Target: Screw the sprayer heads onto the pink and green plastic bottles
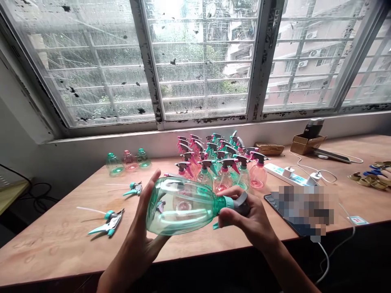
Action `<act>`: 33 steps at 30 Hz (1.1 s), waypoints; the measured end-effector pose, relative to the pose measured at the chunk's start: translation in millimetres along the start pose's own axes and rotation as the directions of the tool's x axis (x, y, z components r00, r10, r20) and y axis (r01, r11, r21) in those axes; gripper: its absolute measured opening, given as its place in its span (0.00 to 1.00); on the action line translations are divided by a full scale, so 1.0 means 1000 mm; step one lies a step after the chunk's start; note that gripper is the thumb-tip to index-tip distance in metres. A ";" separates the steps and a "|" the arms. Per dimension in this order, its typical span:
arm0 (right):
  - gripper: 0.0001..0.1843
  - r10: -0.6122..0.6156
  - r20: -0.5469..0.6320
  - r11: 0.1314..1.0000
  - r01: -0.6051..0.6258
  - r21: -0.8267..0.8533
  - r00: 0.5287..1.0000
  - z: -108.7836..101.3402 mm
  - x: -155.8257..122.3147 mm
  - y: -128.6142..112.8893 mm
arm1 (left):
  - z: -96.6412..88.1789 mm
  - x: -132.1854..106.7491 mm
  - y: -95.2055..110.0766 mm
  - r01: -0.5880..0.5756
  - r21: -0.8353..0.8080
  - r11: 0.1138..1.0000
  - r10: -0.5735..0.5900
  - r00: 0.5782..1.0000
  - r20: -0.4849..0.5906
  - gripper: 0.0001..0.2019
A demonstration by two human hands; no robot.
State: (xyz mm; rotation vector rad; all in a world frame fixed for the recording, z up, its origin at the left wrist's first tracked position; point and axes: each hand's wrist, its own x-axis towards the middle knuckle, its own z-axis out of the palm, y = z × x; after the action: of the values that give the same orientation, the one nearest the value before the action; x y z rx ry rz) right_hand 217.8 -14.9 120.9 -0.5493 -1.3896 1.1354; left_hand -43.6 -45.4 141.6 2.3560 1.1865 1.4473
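A clear green spray bottle (183, 207) lies sideways in the air above the table's front part, its neck pointing right. My left hand (145, 228) is wrapped round the wide base end. At the neck, my right hand (244, 215) grips the grey and turquoise spray head (236, 203). Two loose spray heads lie on the table to the left: a nearer turquoise one (107, 224) and a farther one (133, 189), each with a thin tube. Three bottles without heads, two green (115, 165) and one pink (130, 160), stand behind them.
Several pink and green spray bottles with heads (224, 171) stand grouped by the window wall. To the right are a white power strip (287, 174) with plugs and cables, a tablet-like device (287, 215) partly blurred out, an open cardboard box (307, 143) and gold-and-blue items (374, 177).
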 end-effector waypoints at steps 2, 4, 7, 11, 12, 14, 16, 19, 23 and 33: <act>0.17 0.064 0.049 0.992 -0.068 0.102 0.997 0.001 0.001 0.002 | 0.001 -0.003 0.001 -0.070 0.021 0.997 0.070 0.997 -0.028 0.49; 0.18 0.057 0.045 0.994 -0.061 0.085 0.997 0.002 0.000 0.002 | 0.001 -0.004 0.004 -0.009 -0.002 1.000 0.009 1.000 -0.023 0.53; 0.18 -0.019 -0.006 0.998 0.018 -0.060 1.000 0.003 -0.001 -0.002 | 0.000 -0.001 0.008 0.126 -0.048 0.991 -0.127 0.992 -0.017 0.56; 0.19 0.096 0.027 0.994 -0.097 0.050 0.995 0.005 0.001 -0.004 | -0.002 0.003 0.005 0.057 -0.006 0.998 -0.058 0.997 -0.048 0.47; 0.19 0.146 0.050 0.982 -0.150 0.114 0.988 0.006 0.002 -0.003 | -0.002 0.003 0.003 0.008 0.008 1.000 -0.008 0.998 -0.056 0.45; 0.19 0.201 0.085 0.956 -0.214 0.201 0.976 0.007 0.004 0.000 | -0.003 0.002 0.001 -0.061 0.036 0.997 0.064 0.995 -0.080 0.44; 0.19 0.190 0.087 0.956 -0.204 0.213 0.978 0.008 0.005 0.002 | -0.004 -0.001 0.000 -0.021 0.026 0.999 0.022 0.998 -0.060 0.47; 0.17 0.055 0.043 0.997 -0.057 0.058 0.998 0.007 0.001 0.003 | -0.006 -0.003 0.003 0.149 -0.111 0.983 -0.143 0.988 0.057 0.52; 0.16 -0.079 0.019 0.992 0.080 -0.102 0.997 0.004 -0.001 0.000 | -0.009 -0.001 0.009 0.224 -0.192 0.955 -0.225 0.974 0.017 0.40; 0.18 -0.107 0.044 0.992 0.109 -0.055 0.993 0.008 -0.005 -0.004 | -0.014 -0.005 0.009 0.194 -0.245 0.950 -0.185 0.981 0.059 0.51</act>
State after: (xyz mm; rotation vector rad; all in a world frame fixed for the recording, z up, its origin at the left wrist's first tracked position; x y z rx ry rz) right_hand 212.2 -23.1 123.3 -0.4883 -1.4734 1.0271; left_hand -51.2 -59.3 149.7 2.0328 1.1140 1.3935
